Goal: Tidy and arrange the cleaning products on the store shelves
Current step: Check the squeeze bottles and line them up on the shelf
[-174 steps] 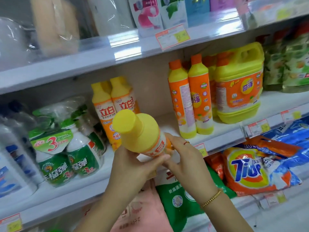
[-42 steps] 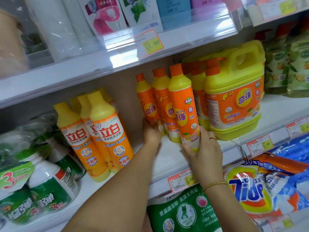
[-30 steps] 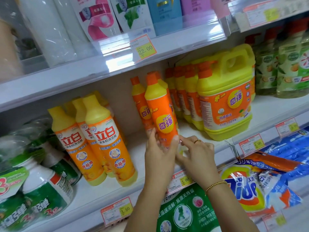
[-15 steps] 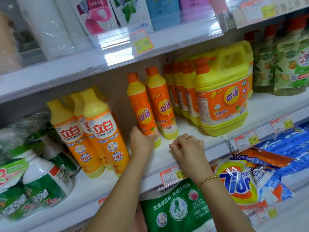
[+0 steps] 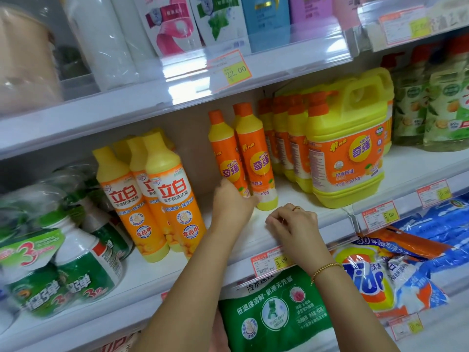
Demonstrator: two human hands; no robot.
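Two slim orange dish-soap bottles with orange caps stand side by side on the white middle shelf (image 5: 291, 199). My left hand (image 5: 232, 205) grips the base of the left bottle (image 5: 224, 158), which stands just behind and left of the right bottle (image 5: 256, 158). My right hand (image 5: 295, 226) rests on the shelf's front edge with fingers curled, holding nothing. More orange-capped bottles (image 5: 281, 138) stand behind, beside a big yellow jug (image 5: 347, 153).
Yellow-capped orange bottles (image 5: 162, 194) stand to the left, with shrink-wrapped green bottles (image 5: 63, 262) further left. Refill pouches (image 5: 441, 107) fill the right end. Detergent bags (image 5: 276, 316) lie on the shelf below. Price tags (image 5: 272, 262) line the shelf edges.
My left hand has slid its orange bottle closer against the other one. My right hand stays curled on the shelf edge. The camera moved slightly nearer.
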